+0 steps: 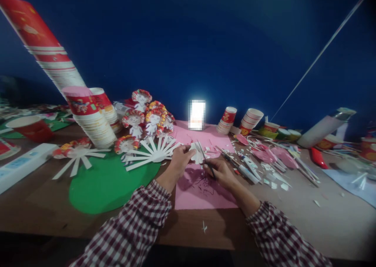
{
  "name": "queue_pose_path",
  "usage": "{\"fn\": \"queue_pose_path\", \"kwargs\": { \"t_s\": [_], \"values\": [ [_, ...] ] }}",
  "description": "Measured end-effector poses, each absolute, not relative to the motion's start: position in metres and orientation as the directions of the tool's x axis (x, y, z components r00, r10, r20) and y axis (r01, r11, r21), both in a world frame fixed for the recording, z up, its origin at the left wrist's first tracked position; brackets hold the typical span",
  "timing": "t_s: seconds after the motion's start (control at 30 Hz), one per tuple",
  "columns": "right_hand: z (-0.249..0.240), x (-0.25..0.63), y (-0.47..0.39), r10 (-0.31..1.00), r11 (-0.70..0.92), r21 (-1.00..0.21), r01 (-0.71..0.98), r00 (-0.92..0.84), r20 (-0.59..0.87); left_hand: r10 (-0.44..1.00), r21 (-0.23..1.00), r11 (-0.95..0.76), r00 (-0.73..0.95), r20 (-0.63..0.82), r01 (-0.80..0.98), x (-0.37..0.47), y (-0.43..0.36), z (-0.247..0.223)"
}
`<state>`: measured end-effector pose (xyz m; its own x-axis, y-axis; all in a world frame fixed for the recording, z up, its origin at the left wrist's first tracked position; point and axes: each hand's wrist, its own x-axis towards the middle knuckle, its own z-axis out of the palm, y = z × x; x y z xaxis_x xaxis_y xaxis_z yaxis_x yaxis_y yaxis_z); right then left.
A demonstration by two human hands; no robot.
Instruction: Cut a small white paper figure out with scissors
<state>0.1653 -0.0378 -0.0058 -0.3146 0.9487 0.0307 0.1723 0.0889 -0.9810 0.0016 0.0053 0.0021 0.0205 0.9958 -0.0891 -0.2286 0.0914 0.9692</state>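
Observation:
My left hand [181, 162] pinches a small white piece of paper [197, 154] between thumb and fingers. A pair of scissors [210, 168] with dark handles is gripped in my right hand [221, 172], its blades against the right side of the white paper. Below both hands lies a pink sheet [190, 198] with dark scribbled lines. Just left of my left hand, a fan of white paper strips [157, 155] spreads over a round green sheet [102, 192]. Whether the blades are parted is hard to make out.
Paper figures [152, 120] with red and yellow frills stand behind on the left. Stacked paper cups [94, 128] lean beside them, with more cups [251, 120] at the back right. Pens [248, 173] and paper scraps [274, 178] litter the right. A white box [29, 163] lies left.

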Motion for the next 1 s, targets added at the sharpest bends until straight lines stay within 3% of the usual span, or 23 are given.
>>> {"fn": "queue_pose_path", "kwargs": {
  "t_s": [1.0],
  "values": [
    [-0.0054,0.1658,-0.0385,0.951,0.081,-0.988,0.131,-0.306,0.037,0.993,0.967,0.101,0.085,-0.084,-0.234,0.0028,0.0052,-0.0019]
  ]
}}
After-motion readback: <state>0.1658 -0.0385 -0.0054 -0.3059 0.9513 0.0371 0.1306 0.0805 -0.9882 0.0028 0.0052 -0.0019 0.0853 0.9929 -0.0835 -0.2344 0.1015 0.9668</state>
